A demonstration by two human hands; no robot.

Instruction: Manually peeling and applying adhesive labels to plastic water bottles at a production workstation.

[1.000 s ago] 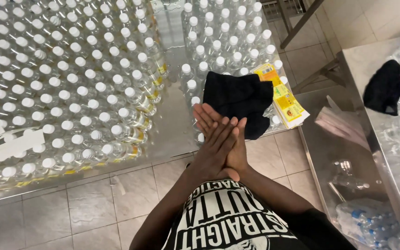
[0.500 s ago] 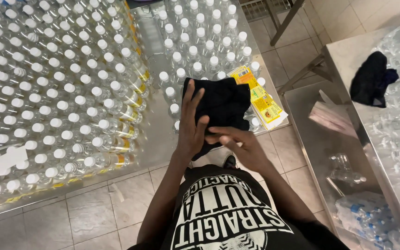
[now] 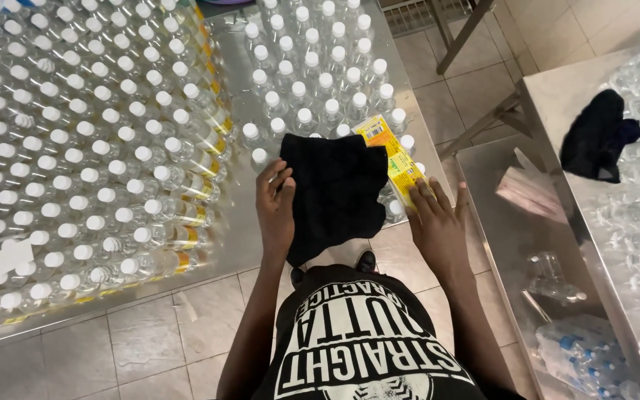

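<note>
Black cloth (image 3: pixel 335 192) is pinched at its left edge by the left hand (image 3: pixel 275 211), held against the bottles (image 3: pixel 312 89); the right hand (image 3: pixel 435 222) is spread flat, empty, beside yellow labels (image 3: pixel 394 159).

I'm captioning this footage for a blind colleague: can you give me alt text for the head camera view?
Seen from above, a person's left hand grips the edge of a black folded cloth lying over clear white-capped plastic bottles on a steel table, while the right hand rests open beside a yellow printed sheet. A second black cloth lies on another steel table to the right.
</note>
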